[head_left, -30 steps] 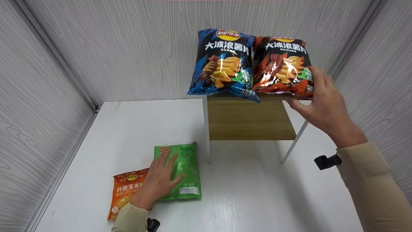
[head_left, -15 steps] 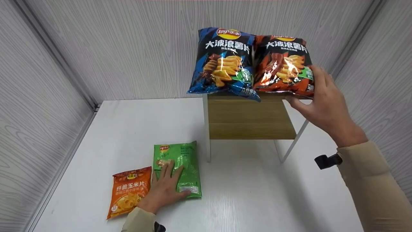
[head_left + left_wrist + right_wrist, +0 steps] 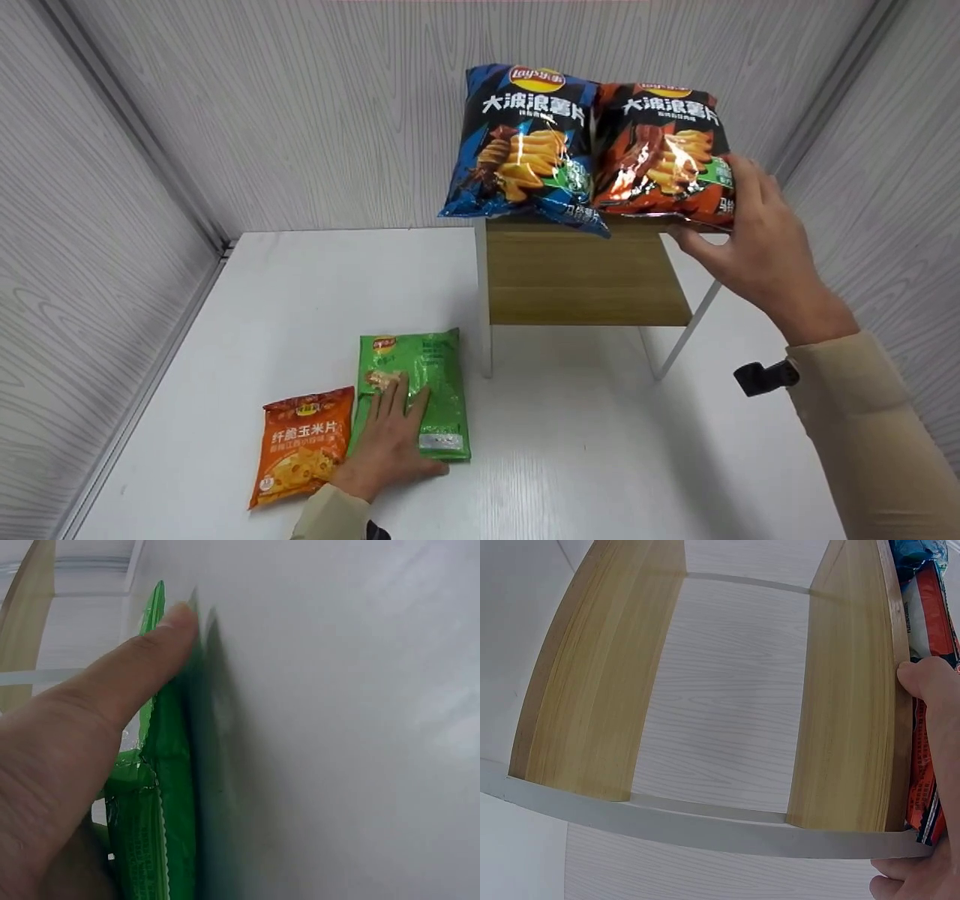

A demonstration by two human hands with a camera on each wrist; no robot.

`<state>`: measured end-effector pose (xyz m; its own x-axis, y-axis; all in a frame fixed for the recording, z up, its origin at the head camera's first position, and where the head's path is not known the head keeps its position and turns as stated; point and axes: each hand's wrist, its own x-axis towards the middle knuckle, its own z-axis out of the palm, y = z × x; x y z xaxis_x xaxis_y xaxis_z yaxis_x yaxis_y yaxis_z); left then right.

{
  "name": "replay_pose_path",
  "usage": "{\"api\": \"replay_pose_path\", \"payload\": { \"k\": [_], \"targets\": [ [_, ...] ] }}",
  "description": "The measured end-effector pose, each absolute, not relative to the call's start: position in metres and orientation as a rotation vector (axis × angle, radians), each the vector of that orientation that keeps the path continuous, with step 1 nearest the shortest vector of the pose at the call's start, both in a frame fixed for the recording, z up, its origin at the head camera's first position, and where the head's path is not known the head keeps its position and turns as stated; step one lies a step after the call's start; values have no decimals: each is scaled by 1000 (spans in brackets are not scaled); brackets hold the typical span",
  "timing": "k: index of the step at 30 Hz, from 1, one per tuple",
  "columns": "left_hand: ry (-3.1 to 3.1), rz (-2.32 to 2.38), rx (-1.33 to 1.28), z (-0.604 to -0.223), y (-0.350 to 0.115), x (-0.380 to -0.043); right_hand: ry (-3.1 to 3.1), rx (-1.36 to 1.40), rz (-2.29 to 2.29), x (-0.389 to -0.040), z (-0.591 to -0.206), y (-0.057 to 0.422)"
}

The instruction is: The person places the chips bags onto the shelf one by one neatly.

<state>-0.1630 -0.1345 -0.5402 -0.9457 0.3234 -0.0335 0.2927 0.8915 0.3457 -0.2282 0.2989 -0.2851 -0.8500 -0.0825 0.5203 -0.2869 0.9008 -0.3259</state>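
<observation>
Air, mostly, is what I expect inside the green bag (image 3: 442,382), so I judge it very light and soft. It lies flat on the white surface (image 3: 570,435), left of the rack (image 3: 589,277), with the left hand (image 3: 386,450) spread over its lower half, fingers long and apart, thumb out past the bottom edge. Whether that thumb touches the surface I can't tell. The gloss suggests slick film; a flat push would probably just skate it along, and bearing down on the middle could crush whatever brittle stuff is inside. I'd rather close across the lower end, or pinch the sawtooth seam (image 3: 161,840), likely the firmest, safest hold. The orange bag (image 3: 300,450) sits just beside it, so I'd keep my grip clear of that.

On the top shelf (image 3: 900,765), the right hand (image 3: 772,240) curls round the lower right corner of the red bag (image 3: 664,161), thumb against the shelf's edge. The blue bag (image 3: 525,150) stands next to it. Both look plump and springy, so I'd hold gently there: a hard squeeze might make the pair slide.
</observation>
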Motion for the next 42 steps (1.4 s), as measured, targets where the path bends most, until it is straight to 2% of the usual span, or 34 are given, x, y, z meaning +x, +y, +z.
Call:
{"api": "replay_pose_path", "payload": {
  "k": [18, 42],
  "targets": [
    [3099, 634, 580, -549, -139, -167, -2549, 275, 543, -229, -286, 299],
    [2789, 1304, 195, -531, -142, -175, -2565, 261, 556, -227, -285, 299]
  ]
}}
